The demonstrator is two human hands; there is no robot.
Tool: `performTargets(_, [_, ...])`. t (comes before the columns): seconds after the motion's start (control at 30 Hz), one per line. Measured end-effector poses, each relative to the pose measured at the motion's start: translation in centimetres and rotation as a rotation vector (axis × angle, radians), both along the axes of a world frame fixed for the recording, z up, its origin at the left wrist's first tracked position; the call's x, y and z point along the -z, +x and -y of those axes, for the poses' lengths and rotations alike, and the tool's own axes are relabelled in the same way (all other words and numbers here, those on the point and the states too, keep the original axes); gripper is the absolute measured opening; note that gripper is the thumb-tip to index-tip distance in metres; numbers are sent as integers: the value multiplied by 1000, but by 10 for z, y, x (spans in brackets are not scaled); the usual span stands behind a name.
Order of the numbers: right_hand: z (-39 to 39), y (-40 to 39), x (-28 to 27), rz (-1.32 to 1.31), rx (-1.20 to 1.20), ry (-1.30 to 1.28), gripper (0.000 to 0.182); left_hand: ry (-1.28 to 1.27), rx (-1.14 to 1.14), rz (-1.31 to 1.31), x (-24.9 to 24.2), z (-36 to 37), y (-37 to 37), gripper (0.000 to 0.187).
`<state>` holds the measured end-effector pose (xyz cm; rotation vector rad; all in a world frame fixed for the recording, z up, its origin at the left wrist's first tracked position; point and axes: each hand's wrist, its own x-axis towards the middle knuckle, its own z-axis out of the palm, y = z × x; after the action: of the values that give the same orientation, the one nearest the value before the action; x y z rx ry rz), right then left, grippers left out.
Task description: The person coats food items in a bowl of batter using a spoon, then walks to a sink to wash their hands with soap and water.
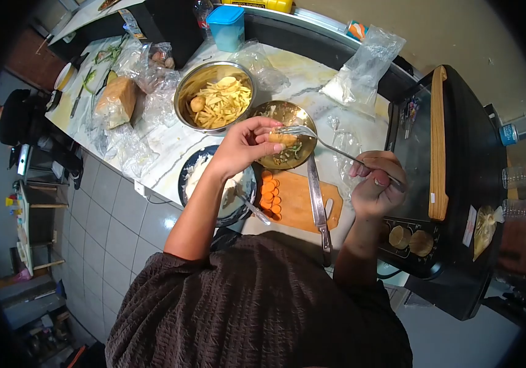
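My left hand (241,147) pinches a small golden-brown piece of food (284,138) between thumb and fingers; its exact kind I cannot make out. In my right hand (378,184) is a metal fork (330,147), its tines at the food piece. Both are above a brass-coloured bowl (307,119) with bits of chopped greens stuck inside. Below lies an orange cutting board (300,199) bearing carrot slices (269,196) and a large knife (318,202). A dark plate (185,178) of white creamy food, with a utensil in it, stands by my left forearm.
A steel bowl (178,101) of cut potatoes stands behind my left hand. Bagged bread (117,101), a blue container (226,29) and a bag of white powder (361,76) lie farther back. A black oven (419,135) borders the right. Another person (23,122) stands far left.
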<state>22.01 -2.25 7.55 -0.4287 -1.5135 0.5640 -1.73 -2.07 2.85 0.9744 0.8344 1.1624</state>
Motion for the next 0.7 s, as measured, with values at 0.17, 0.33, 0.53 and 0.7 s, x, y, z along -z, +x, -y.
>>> performTargets(0.17, [3, -5, -7, 18, 106, 19, 32, -6, 11, -8, 4, -2, -1, 36])
performTargets(0.33, [2, -2, -7, -37, 120, 24, 30, 14, 9, 3, 2, -2, 0, 37])
performTargets(0.53, [1, 2, -1, -47, 12, 19, 14, 21, 13, -8, 2, -2, -1, 36])
performTargets(0.7, [-2, -1, 0, -56, 55, 14, 14, 7, -12, -24, 3, -2, -3, 35])
